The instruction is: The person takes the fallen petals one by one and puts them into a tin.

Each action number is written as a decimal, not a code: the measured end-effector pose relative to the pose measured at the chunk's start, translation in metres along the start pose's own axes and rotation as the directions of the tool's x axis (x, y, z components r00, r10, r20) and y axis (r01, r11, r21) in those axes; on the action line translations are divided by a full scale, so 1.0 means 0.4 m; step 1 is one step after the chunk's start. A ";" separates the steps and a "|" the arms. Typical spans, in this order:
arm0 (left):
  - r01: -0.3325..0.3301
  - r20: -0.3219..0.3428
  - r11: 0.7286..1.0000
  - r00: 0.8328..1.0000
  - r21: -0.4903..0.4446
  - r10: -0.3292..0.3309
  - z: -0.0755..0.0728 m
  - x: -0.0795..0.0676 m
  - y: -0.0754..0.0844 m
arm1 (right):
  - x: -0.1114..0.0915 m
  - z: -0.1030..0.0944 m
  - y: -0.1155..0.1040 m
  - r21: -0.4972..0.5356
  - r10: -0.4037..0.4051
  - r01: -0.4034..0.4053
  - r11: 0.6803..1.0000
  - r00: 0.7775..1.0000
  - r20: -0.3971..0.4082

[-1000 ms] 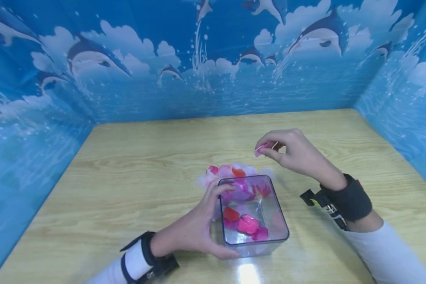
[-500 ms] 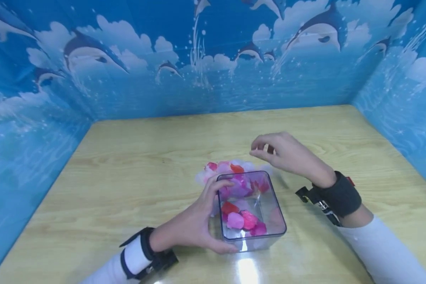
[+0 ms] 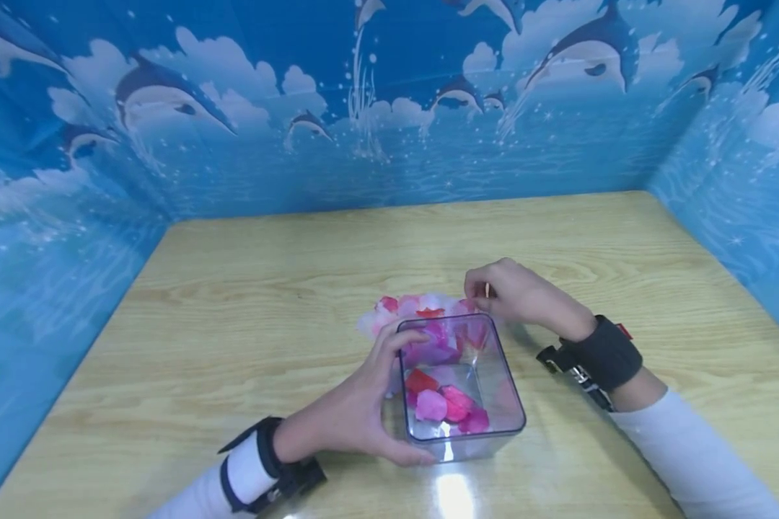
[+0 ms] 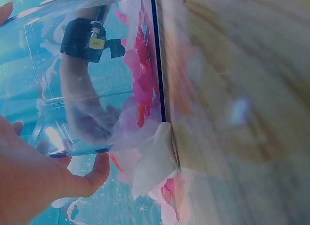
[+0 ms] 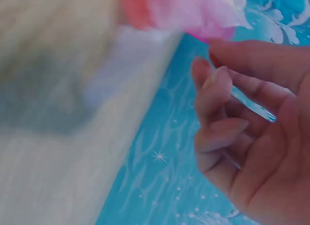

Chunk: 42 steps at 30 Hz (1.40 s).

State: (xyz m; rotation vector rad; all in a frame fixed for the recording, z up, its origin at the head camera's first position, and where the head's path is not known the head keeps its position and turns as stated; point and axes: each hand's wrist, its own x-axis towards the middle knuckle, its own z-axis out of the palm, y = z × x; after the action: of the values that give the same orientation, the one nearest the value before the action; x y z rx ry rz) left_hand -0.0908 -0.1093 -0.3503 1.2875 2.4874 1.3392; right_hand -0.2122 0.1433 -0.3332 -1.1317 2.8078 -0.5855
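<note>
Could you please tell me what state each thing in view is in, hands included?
Clear square container: upright, open at the top, mostly unfilled.
Petals inside it: lying loose at the bottom.
Petal heap: loose on the table, mostly behind the container.
Left hand: grips the container's side.
Right hand: at the heap's edge; whether it pinches a petal is unclear.
Black wrist straps: wrapped round both wrists.

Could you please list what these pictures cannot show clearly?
Head: whether the right hand holds the pink petal beside it; its fingers hide the contact.
Left wrist: part of the left hand, cut off by the left edge.
Right wrist: the tabletop, blurred; petals, cut off by the top edge.
</note>
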 end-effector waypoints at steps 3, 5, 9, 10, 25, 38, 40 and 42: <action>0.000 -0.003 1.000 1.000 0.000 0.000 0.000 0.000 0.001 | 0.002 -0.015 -0.002 0.035 -0.020 0.024 0.999 0.996 -0.090; 0.002 -0.004 1.000 1.000 0.001 -0.002 0.000 0.000 0.002 | 0.001 -0.029 -0.007 0.053 -0.015 0.024 0.998 0.987 -0.159; 0.019 -0.004 1.000 1.000 0.003 -0.019 0.001 -0.001 0.003 | -0.015 -0.070 -0.034 0.150 0.004 0.044 0.988 0.952 -0.306; 0.020 -0.004 1.000 1.000 0.003 -0.020 0.001 0.000 0.003 | -0.022 -0.081 -0.044 0.191 0.000 0.068 0.979 0.943 -0.333; -0.001 -0.008 1.000 1.000 -0.012 0.001 0.001 0.000 0.004 | -0.024 -0.073 -0.083 0.242 -0.185 0.235 0.941 0.960 -0.210; 0.016 -0.005 1.000 1.000 0.003 -0.016 0.002 -0.002 0.000 | 0.011 0.041 -0.030 0.080 -0.045 0.033 0.996 0.987 0.154; 0.018 -0.002 1.000 1.000 0.001 -0.018 0.002 -0.002 0.000 | 0.015 0.040 -0.034 0.107 -0.024 0.012 0.994 0.993 0.113; 0.019 -0.001 1.000 1.000 0.000 -0.019 0.002 -0.002 -0.001 | 0.017 0.041 -0.037 0.151 -0.050 0.042 0.988 0.998 0.049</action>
State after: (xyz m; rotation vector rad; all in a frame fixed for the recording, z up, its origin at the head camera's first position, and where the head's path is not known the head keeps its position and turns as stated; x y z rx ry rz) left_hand -0.0901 -0.1096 -0.3512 1.2601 2.4938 1.3362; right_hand -0.2042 0.1238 -0.3425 -1.1677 2.6494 -0.7452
